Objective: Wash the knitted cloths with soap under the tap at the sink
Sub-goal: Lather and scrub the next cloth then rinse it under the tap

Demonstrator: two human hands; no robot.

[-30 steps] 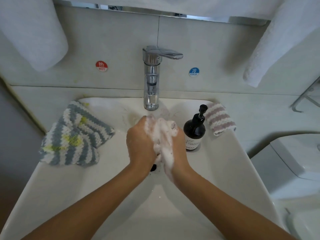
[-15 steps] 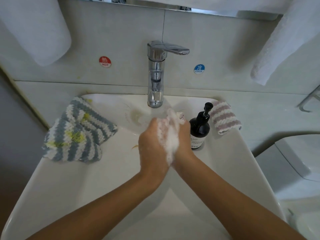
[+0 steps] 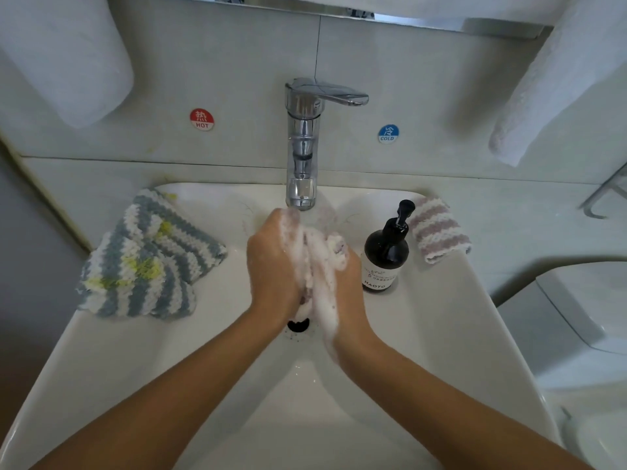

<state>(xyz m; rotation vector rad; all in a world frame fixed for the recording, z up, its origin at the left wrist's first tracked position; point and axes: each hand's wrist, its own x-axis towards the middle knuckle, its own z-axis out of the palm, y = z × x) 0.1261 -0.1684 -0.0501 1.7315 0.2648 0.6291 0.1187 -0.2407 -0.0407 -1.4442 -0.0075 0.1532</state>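
Both my hands, left hand [image 3: 273, 266] and right hand [image 3: 344, 283], clutch the lathered knitted cloth [image 3: 320, 262]; soft, slippery, so I'd grasp its bunched middle.

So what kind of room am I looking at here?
Most likely a bathroom: a white sink with a chrome tap below hot and cold stickers, white towels hanging above, and what looks like a toilet at the right edge.

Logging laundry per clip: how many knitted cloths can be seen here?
3: a grey-striped cloth on the sink's left rim, a pink-striped cloth right of the soap bottle, a soapy cloth between both hands. The left one may hide another.
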